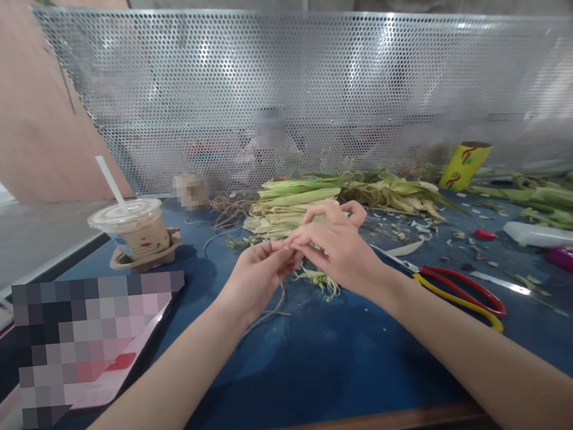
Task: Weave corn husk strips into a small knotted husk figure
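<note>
My left hand and my right hand meet fingertip to fingertip above the middle of the blue table. Both are closed in a pinch, and what lies between the fingers is too small to make out. Just below them show pale green shredded strands; whether these hang from the fingers or lie on the table I cannot tell. A thin brown string runs out under my left hand. Behind the hands lies a stack of pale green corn husks.
Red-and-yellow-handled scissors lie by my right forearm, near a knife and a white glue gun. Left stand a drink cup and a tablet-like slab. Tangled twine and a yellow tube sit before the perforated metal screen.
</note>
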The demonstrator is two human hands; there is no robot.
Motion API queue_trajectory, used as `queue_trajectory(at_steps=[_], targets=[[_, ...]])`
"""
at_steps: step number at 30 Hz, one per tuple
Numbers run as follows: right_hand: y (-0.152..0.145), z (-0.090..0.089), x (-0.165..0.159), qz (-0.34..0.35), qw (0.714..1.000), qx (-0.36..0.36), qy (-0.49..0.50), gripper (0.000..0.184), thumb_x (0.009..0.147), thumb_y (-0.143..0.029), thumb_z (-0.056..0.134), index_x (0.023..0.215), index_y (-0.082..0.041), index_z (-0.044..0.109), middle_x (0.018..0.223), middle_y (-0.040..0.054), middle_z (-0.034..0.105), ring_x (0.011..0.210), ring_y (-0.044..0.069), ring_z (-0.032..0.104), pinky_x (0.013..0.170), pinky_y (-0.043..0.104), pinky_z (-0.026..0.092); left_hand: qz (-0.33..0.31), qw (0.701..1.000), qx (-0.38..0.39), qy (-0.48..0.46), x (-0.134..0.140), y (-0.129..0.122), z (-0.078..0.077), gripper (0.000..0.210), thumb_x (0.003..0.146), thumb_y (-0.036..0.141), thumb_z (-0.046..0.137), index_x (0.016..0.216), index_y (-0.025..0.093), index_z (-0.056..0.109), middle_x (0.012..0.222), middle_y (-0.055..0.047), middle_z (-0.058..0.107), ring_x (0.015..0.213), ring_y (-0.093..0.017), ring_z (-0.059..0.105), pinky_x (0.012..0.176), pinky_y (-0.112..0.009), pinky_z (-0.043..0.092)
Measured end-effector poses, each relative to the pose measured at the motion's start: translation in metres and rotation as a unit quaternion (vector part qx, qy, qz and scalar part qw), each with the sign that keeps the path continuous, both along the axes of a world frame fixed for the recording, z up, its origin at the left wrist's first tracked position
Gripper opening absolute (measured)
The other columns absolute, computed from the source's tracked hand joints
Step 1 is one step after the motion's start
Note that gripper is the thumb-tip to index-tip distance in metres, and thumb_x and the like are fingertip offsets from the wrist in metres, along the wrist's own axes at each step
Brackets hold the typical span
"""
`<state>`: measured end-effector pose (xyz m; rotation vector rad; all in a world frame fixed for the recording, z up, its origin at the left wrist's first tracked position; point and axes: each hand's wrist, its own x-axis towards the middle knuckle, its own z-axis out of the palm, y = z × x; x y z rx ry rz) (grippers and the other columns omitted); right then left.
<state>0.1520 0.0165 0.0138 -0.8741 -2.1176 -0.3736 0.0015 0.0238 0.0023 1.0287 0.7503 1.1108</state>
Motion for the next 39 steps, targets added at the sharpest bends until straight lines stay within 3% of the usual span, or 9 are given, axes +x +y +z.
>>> queue_trajectory(at_steps=[8, 13, 17, 22, 25, 28, 33, 39], targets=[[0.003, 0.004, 0.004, 0.021, 0.988, -0.086, 0.129, 0.011, 0.080, -0.019, 0.057, 0.070, -0.021, 0.052, 0.079, -0.0017, 0.066, 0.083, 0.017, 0.055, 0.079, 0.037, 0.027, 0.081, 0.972, 0.158, 0.156, 0.001, -0.003, 0.005, 0.009, 0.065, 0.021, 0.068, 0.066, 0.015, 0.062, 0.063, -0.001, 0.065, 0.063, -0.013, 0.058, 0.064, -0.023, 0.042], [0.008, 0.001, 0.003, 0.054, 0.972, -0.141, 0.180, 0.012, 0.076, -0.022, 0.062, 0.074, -0.020, 0.051, 0.074, -0.0025, 0.066, 0.076, 0.016, 0.061, 0.077, 0.035, 0.033, 0.095, 0.954, 0.203, 0.197, 0.001, -0.004, 0.005, 0.007, 0.069, 0.016, 0.062, 0.065, 0.017, 0.056, 0.063, 0.000, 0.064, 0.065, -0.015, 0.060, 0.063, -0.023, 0.042], [0.009, -0.001, 0.001, 0.054, 0.960, -0.150, 0.231, 0.016, 0.074, -0.024, 0.064, 0.083, -0.020, 0.050, 0.072, -0.0014, 0.066, 0.074, 0.017, 0.063, 0.076, 0.035, 0.038, 0.081, 0.953, 0.212, 0.202, 0.003, -0.004, 0.004, 0.009, 0.071, 0.018, 0.060, 0.065, 0.017, 0.052, 0.063, 0.000, 0.063, 0.065, -0.014, 0.059, 0.063, -0.024, 0.043], [0.002, 0.002, 0.001, 0.012, 0.982, -0.054, 0.181, 0.003, 0.077, -0.022, 0.060, 0.075, -0.021, 0.058, 0.073, -0.0018, 0.066, 0.076, 0.016, 0.059, 0.078, 0.035, 0.036, 0.057, 0.967, 0.200, 0.147, 0.004, -0.004, 0.004, 0.009, 0.071, 0.019, 0.060, 0.067, 0.017, 0.053, 0.064, 0.001, 0.064, 0.065, -0.013, 0.058, 0.066, -0.025, 0.043], [0.000, 0.002, 0.000, 0.005, 0.989, -0.013, 0.146, 0.009, 0.081, -0.021, 0.057, 0.078, -0.024, 0.064, 0.071, -0.0027, 0.067, 0.076, 0.016, 0.055, 0.075, 0.034, 0.036, 0.043, 0.978, 0.171, 0.109, 0.007, -0.005, 0.002, 0.010, 0.070, 0.019, 0.062, 0.067, 0.017, 0.053, 0.062, 0.002, 0.062, 0.063, -0.012, 0.057, 0.065, -0.023, 0.043], [0.001, 0.001, -0.002, -0.002, 0.987, -0.022, 0.162, 0.012, 0.081, -0.020, 0.056, 0.081, -0.026, 0.066, 0.070, -0.0033, 0.067, 0.075, 0.016, 0.055, 0.075, 0.034, 0.036, 0.037, 0.983, 0.155, 0.095, 0.009, -0.006, 0.000, 0.012, 0.070, 0.022, 0.063, 0.065, 0.017, 0.053, 0.061, 0.002, 0.062, 0.062, -0.011, 0.056, 0.064, -0.023, 0.043], [0.000, 0.003, -0.004, -0.007, 0.971, -0.042, 0.236, 0.008, 0.080, -0.021, 0.056, 0.075, -0.022, 0.063, 0.089, 0.0015, 0.065, 0.089, 0.018, 0.057, 0.078, 0.034, 0.040, 0.042, 0.988, 0.133, 0.066, 0.010, -0.006, -0.001, 0.013, 0.070, 0.023, 0.063, 0.067, 0.017, 0.053, 0.061, 0.002, 0.061, 0.061, -0.010, 0.056, 0.064, -0.022, 0.043], [-0.003, 0.005, -0.005, -0.017, 0.982, -0.024, 0.186, 0.008, 0.080, -0.021, 0.057, 0.074, -0.023, 0.063, 0.079, -0.0008, 0.067, 0.084, 0.019, 0.055, 0.079, 0.034, 0.038, 0.053, 0.989, 0.125, 0.056, 0.009, -0.004, -0.001, 0.011, 0.072, 0.021, 0.058, 0.066, 0.017, 0.050, 0.065, 0.001, 0.061, 0.064, -0.011, 0.057, 0.066, -0.025, 0.044]])
